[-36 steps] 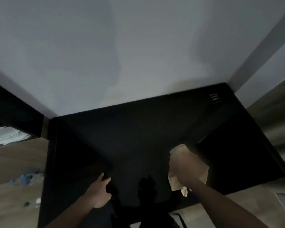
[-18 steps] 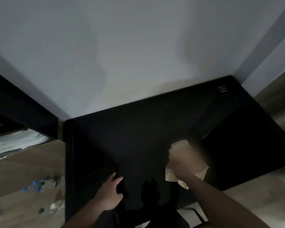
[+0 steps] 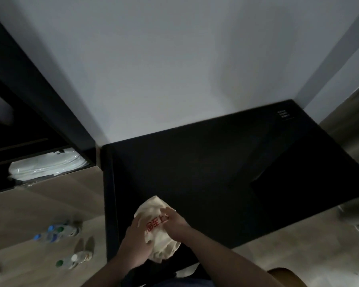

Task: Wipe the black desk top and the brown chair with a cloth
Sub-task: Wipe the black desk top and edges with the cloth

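Both my left hand (image 3: 136,243) and right hand (image 3: 175,225) grip the cloth (image 3: 157,226) bunched over the counter (image 3: 216,172); kept wadded, it might skip patches.

I'm seeing a cream cloth (image 3: 156,228) showing red printed characters, a black desk top (image 3: 205,162), a brown chair (image 3: 286,276), bottles (image 3: 56,234) wearing blue and green caps

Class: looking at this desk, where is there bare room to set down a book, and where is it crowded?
The black desk top is bare from the wall edge to its right side. Its near left corner is crowded: the left hand and right hand hold the cloth there.
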Available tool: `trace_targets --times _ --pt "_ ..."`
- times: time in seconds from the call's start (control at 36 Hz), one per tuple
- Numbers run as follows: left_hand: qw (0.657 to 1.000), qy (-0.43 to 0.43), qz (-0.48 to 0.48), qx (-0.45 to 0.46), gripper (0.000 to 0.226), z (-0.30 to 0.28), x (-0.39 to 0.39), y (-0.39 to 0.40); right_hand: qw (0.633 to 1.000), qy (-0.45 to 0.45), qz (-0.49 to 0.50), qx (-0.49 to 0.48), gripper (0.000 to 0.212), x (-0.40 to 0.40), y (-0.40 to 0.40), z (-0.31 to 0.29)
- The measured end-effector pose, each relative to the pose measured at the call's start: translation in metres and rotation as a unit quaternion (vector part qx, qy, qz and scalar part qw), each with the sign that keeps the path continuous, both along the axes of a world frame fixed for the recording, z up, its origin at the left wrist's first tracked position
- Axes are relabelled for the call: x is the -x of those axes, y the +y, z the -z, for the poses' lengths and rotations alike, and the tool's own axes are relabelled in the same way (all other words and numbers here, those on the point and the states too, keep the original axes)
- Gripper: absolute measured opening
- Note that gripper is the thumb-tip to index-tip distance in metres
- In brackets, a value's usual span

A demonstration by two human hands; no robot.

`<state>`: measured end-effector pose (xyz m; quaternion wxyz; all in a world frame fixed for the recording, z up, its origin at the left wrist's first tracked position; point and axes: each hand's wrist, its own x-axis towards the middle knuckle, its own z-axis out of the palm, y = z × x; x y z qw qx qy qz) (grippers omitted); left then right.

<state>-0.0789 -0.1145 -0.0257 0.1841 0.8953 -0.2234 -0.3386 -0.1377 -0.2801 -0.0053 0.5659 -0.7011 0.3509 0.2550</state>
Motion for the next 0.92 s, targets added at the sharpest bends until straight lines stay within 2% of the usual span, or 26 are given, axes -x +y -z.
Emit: trace_targets --times 0.08,0.17,0.25,0.36,0.47,0.64,0.75,0.86,0.92 --pt "0.999 0.001 0.034 -0.012 0.087 0.003 0.007 -0.007 0.999 -0.018 0.031 0.039 0.055 0.022 -0.024 -0.005" --pt "0.997 0.002 0.064 -0.047 0.094 0.008 0.009 -0.018 0.994 -0.003 -0.025 0.11 0.069 0.047 -0.06 -0.004" --pt "0.991 0.013 0.085 -0.102 0.097 0.012 0.01 -0.028 0.985 0.036 -0.034 0.168 0.075 0.069 -0.096 0.0" --pt "0.993 -0.013 0.046 -0.109 0.087 0.019 0.0 -0.044 0.974 0.061 -0.033 0.218 0.08 0.094 -0.135 0.005" --pt "0.983 -0.013 0.074 -0.169 0.086 0.036 -0.034 -0.058 0.967 0.077 -0.054 0.236 0.084 0.106 -0.167 0.004" --pt "0.98 -0.011 0.027 -0.196 0.081 0.029 -0.081 -0.094 0.96 0.085 -0.118 0.241 0.087 0.105 -0.216 0.01" --pt "0.959 0.003 0.034 -0.283 0.083 0.035 -0.109 -0.12 0.949 0.088 -0.164 0.254 0.09 0.102 -0.247 0.016" --pt "0.96 0.007 -0.024 -0.28 0.092 0.059 -0.133 -0.124 0.945 0.1 -0.2 0.24 0.088 0.096 -0.271 0.021" --pt "0.956 0.018 -0.039 -0.291 0.094 0.053 -0.127 -0.131 0.94 0.106 -0.219 0.239 0.087 0.094 -0.278 0.023"
